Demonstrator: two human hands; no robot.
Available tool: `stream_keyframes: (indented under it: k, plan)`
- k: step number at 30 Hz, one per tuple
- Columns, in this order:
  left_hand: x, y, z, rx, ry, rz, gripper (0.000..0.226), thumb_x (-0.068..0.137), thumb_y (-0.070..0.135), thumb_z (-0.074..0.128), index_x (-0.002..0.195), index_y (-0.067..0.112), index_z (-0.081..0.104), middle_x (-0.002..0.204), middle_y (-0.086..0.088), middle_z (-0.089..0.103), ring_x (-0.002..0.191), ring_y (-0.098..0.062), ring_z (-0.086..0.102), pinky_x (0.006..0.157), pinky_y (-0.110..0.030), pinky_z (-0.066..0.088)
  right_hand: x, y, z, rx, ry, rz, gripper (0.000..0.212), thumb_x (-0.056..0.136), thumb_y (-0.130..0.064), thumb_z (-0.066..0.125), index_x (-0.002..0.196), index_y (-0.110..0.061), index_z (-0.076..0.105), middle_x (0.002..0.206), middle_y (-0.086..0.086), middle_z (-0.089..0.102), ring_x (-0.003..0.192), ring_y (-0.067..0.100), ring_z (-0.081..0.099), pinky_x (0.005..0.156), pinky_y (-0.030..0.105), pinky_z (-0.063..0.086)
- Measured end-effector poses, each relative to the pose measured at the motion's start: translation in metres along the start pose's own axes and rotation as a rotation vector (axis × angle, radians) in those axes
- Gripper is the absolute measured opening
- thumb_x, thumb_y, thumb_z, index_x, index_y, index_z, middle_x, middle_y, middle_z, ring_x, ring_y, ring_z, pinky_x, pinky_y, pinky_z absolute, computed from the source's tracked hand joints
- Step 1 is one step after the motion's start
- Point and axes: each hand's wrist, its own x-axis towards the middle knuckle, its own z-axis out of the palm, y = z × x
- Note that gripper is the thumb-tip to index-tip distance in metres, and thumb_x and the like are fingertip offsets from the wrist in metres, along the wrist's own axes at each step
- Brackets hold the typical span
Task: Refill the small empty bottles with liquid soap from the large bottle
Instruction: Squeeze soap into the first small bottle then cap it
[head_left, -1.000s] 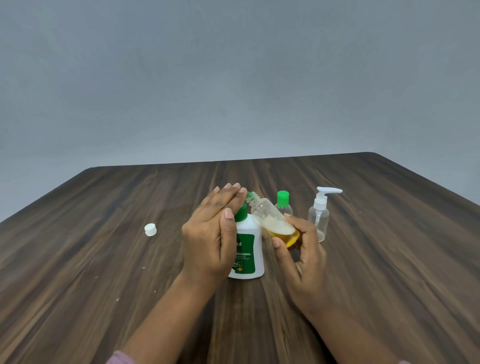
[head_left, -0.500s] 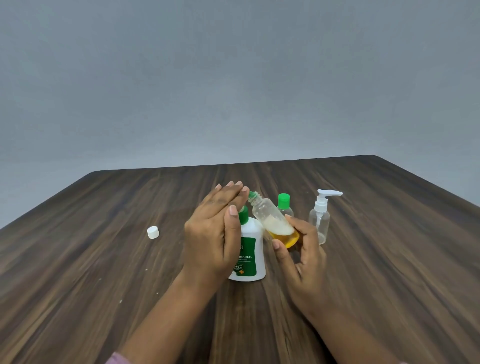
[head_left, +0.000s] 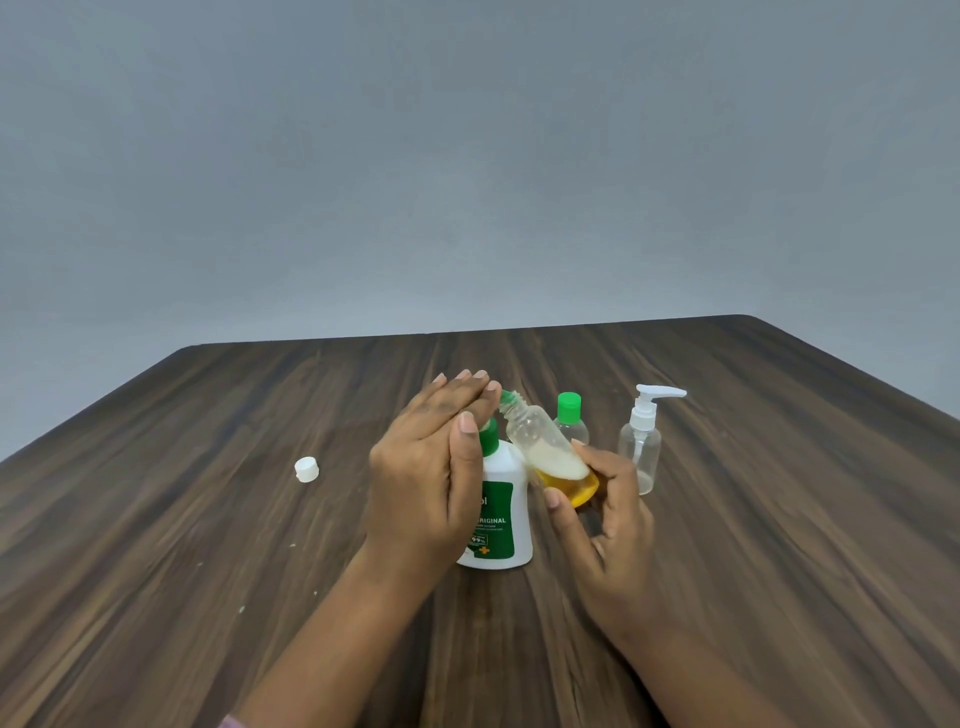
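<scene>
Here, the right hand, its grip pinching, holds the tilted, part-filled small bottle above the desk, neck against the left hand, fingers straight and together, before the large bottle; capping probably goes best with the neck kept raised.

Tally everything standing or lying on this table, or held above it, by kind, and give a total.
Large white soap bottle: 1
Small screw-neck bottles: 2 (part-filled bottle held tilted in the right hand; green-capped bottle)
Clear pump bottle: 1
Loose white cap: 1
Total: 5
</scene>
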Motion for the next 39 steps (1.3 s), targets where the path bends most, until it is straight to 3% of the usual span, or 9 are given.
stream_keyframes:
  k: [6, 11, 19, 25, 30, 35, 39]
  plan:
    - [-0.010, -0.006, 0.007, -0.058, 0.044, 0.004, 0.045, 0.100, 0.015, 0.027, 0.113, -0.003, 0.066, 0.118, -0.014, 0.065, 0.119, -0.022, 0.058, 0.101, -0.046, 0.046, -0.001, 0.002, 0.000, -0.014, -0.012, 0.017, 0.029, 0.090, -0.030, 0.055, 0.117, -0.025, 0.046, 0.094, -0.017, 0.058, 0.077, 0.001, 0.059, 0.064, 0.009, 0.044]
    - [-0.013, -0.008, 0.008, -0.086, 0.052, 0.020, 0.043, 0.098, 0.011, 0.027, 0.114, -0.004, 0.064, 0.119, -0.016, 0.065, 0.120, -0.024, 0.058, 0.102, -0.049, 0.044, -0.001, 0.000, 0.000, -0.015, -0.012, 0.013, 0.028, 0.094, -0.042, 0.051, 0.117, -0.028, 0.045, 0.094, -0.013, 0.058, 0.077, 0.004, 0.060, 0.062, 0.014, 0.048]
    - [0.001, -0.001, 0.002, 0.006, 0.016, 0.014, 0.053, 0.103, 0.027, 0.025, 0.110, -0.001, 0.069, 0.115, -0.012, 0.068, 0.114, -0.019, 0.061, 0.100, -0.042, 0.048, 0.001, -0.004, 0.000, 0.013, -0.004, 0.036, 0.031, 0.090, -0.031, 0.054, 0.119, -0.031, 0.045, 0.094, -0.016, 0.059, 0.078, 0.002, 0.060, 0.064, 0.009, 0.046]
    - [-0.007, -0.007, 0.003, -0.032, 0.011, 0.017, 0.049, 0.102, 0.021, 0.026, 0.111, -0.003, 0.068, 0.116, -0.014, 0.067, 0.116, -0.021, 0.060, 0.098, -0.046, 0.048, 0.001, -0.003, 0.001, 0.023, -0.008, 0.048, 0.031, 0.094, -0.044, 0.050, 0.119, -0.027, 0.046, 0.099, -0.018, 0.058, 0.083, 0.005, 0.061, 0.066, 0.012, 0.048]
    - [-0.008, -0.003, 0.004, -0.025, 0.019, 0.016, 0.043, 0.097, 0.013, 0.030, 0.112, -0.003, 0.067, 0.118, -0.014, 0.066, 0.118, -0.021, 0.059, 0.101, -0.045, 0.046, 0.000, -0.003, 0.000, 0.039, -0.005, 0.036, 0.028, 0.092, -0.033, 0.053, 0.118, -0.026, 0.047, 0.097, -0.016, 0.059, 0.081, 0.004, 0.061, 0.065, 0.011, 0.047]
    - [0.000, 0.003, 0.000, 0.017, 0.022, -0.016, 0.044, 0.098, 0.016, 0.031, 0.108, -0.001, 0.070, 0.113, -0.011, 0.068, 0.113, -0.018, 0.062, 0.099, -0.041, 0.048, 0.001, -0.003, 0.000, 0.030, 0.000, 0.031, 0.028, 0.093, -0.036, 0.053, 0.120, -0.034, 0.046, 0.092, -0.014, 0.059, 0.076, 0.007, 0.061, 0.061, 0.018, 0.049]
    - [-0.001, 0.002, 0.003, 0.008, 0.045, -0.016, 0.044, 0.097, 0.016, 0.031, 0.107, -0.001, 0.070, 0.112, -0.012, 0.069, 0.112, -0.020, 0.063, 0.099, -0.042, 0.048, 0.000, -0.001, 0.001, 0.025, 0.001, 0.046, 0.029, 0.092, -0.034, 0.054, 0.120, -0.034, 0.046, 0.093, -0.016, 0.060, 0.077, 0.006, 0.061, 0.062, 0.014, 0.048]
